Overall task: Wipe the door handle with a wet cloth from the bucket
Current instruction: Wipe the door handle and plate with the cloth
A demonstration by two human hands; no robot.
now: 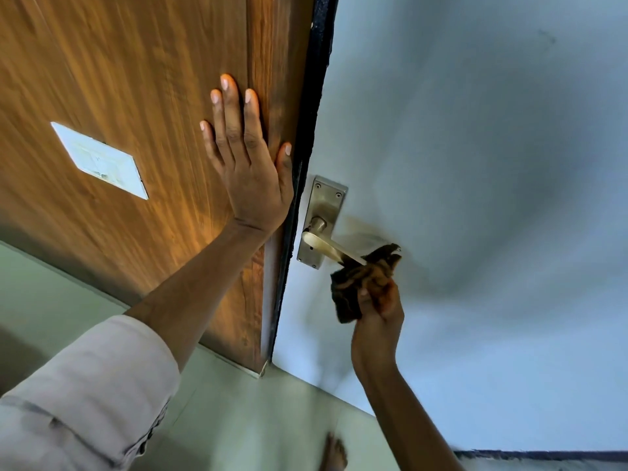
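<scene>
A metal lever door handle (323, 244) on a steel backplate (324, 205) sits on the pale blue door (475, 164), near its dark edge. My right hand (377, 314) grips a dark brown cloth (360, 283), which is wrapped over the outer tip of the lever. My left hand (249, 158) lies flat with fingers spread on the wooden panel (119, 96) just left of the door edge. No bucket is in view.
A white switch plate (100, 161) is set in the wooden panel at the left. The pale green floor (255, 419) shows below, with a bare foot (334, 452) at the bottom edge. A dark strip (543, 455) runs along the door's bottom.
</scene>
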